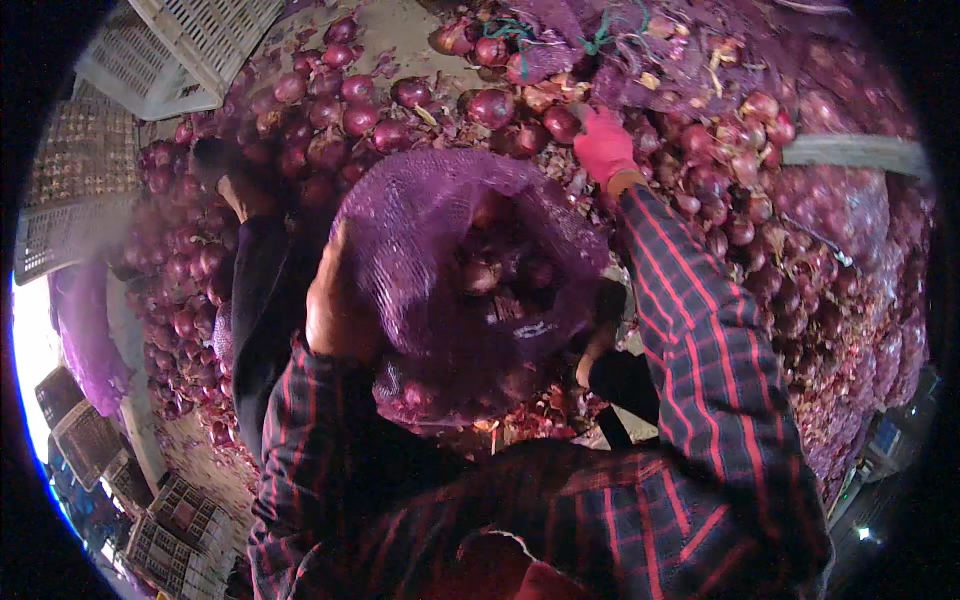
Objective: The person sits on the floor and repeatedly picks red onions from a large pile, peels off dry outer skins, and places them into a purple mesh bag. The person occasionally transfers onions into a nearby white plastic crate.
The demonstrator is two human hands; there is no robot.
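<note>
A purple mesh bag [405, 277] stands in front of me with its mouth up. Several red onions [480, 276] lie inside it. My bare left hand [330, 296] holds the bag's left side, with most of the fingers hidden by the mesh. Beyond the bag, my right hand [606, 144], in a pink glove, reaches down into the loose onions. Its fingertips are at a red onion [560, 124]; whether they grip it is not plain.
Loose onions [322, 112] spread far and left among dry skins. More onions [742, 210] are heaped at right, beside filled mesh bags [832, 210] and a pale bar [855, 154]. Plastic crates [180, 67] stand at upper left; others [180, 517] at lower left. My feet [225, 176] flank the bag.
</note>
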